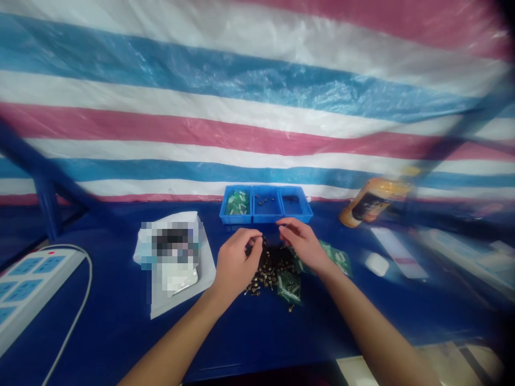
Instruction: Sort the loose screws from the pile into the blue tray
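Over a pile of small brass-coloured screws [266, 276] are both my hands. My left hand [238, 258] is closed in a pinch at the pile's left side; anything between its fingertips is too small to make out. Fingers bent and thumb close to the index finger, my right hand [301, 244] hovers at the pile's upper right, just in front of the blue bins. I cannot tell what it pinches, if anything. A small green-and-clear packet [289, 286] lies against the pile, and more green packets [337, 258] lie partly hidden by my right wrist.
Three joined blue bins [262, 219] stand behind the pile, with green packets, a few screws and dark small parts inside. Left are a white sheet [207, 268] and power strip [40, 284]. Right are a tilted bottle [372, 201], white case [377, 264] and phone-like slab [398, 252].
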Demonstrator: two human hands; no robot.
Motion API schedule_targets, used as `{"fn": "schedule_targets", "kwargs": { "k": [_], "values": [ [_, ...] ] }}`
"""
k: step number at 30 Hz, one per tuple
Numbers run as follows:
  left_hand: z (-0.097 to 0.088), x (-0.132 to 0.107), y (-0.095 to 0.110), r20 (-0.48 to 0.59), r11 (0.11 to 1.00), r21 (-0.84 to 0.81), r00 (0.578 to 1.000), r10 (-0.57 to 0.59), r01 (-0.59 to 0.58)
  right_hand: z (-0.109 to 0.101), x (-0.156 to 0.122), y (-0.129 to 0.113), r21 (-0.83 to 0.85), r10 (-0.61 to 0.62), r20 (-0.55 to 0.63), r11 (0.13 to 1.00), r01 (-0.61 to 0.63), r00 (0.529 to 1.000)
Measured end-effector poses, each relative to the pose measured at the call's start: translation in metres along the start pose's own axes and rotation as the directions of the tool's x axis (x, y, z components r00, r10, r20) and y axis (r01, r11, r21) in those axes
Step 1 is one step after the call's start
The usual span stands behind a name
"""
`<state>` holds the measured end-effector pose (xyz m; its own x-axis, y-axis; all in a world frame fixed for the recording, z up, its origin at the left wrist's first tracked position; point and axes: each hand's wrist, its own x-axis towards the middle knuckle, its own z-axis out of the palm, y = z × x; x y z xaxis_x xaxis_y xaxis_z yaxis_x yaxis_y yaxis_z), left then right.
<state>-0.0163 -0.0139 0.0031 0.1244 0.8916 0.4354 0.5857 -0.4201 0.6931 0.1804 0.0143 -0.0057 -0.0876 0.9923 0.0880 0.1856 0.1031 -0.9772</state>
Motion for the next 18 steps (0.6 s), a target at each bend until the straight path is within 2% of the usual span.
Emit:
{"fn": "schedule_targets", "kwargs": {
  "k": [1,3,5,7,10,12,15,18],
  "values": [
    [0.0,0.001,-0.001,-0.011,1.0,0.004,1.0,-0.01,0.01,-0.006,0.001,0.001,-0.148,-0.047,0.0,0.988,0.046,0.999],
    [0.0,0.003,-0.003,-0.032,1.0,0.008,0.999,-0.021,0.021,-0.021,0.003,0.004,-0.488,-0.128,0.01,0.865,0.117,0.992],
    [0.0,0.004,-0.004,-0.049,1.0,0.015,0.998,-0.026,0.027,-0.034,0.005,0.007,-0.715,-0.124,0.004,0.694,0.09,0.992],
    [-0.001,0.004,-0.005,-0.047,0.999,0.011,0.998,-0.048,0.048,-0.043,0.004,0.008,-0.843,-0.068,-0.021,0.537,0.018,0.997],
    [-0.002,0.004,-0.004,-0.011,0.991,-0.052,0.992,-0.127,0.126,-0.047,0.002,0.008,-0.928,0.006,-0.112,0.358,-0.106,0.994],
    [-0.002,0.003,-0.003,0.003,0.979,-0.127,0.987,-0.158,0.157,-0.045,0.0,0.007,-0.944,0.033,-0.159,0.288,-0.162,0.987],
    [-0.001,0.001,-0.004,0.012,0.957,-0.243,0.987,-0.158,0.156,-0.04,0.0,0.007,-0.946,0.07,-0.188,0.254,-0.2,0.98],
    [0.002,-0.001,-0.009,0.044,0.931,-0.343,0.992,-0.119,0.126,-0.038,0.003,0.011,-0.934,0.083,-0.209,0.277,-0.224,0.974]
  ]
}}
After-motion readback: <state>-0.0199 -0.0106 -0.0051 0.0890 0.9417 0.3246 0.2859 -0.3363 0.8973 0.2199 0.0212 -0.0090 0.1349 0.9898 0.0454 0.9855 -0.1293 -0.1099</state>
